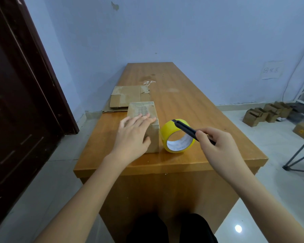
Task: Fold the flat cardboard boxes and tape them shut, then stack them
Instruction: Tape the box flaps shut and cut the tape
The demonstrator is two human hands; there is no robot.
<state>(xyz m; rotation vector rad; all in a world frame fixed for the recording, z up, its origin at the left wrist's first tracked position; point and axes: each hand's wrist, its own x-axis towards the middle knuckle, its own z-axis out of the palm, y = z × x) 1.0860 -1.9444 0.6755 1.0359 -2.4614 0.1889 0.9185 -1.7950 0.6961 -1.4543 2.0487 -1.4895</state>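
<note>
On the wooden table [191,95], near its front edge, stands a folded cardboard box [144,120], and the left hand [132,135] lies flat over the box's top with fingers straight and spread, thumb against the near face, pressing rather than gripping. Just right of the box, a roll of yellow tape [177,135] stands on edge, its open core facing the camera. Above the roll, the right hand [218,146] has its fingers curled round a black utility knife [188,129], the tip reaching over the roll's top rim. Behind the box, flat cardboard sheets [128,98] lie on the table's left side. Right of the table, more small boxes [268,114] sit on the floor.
</note>
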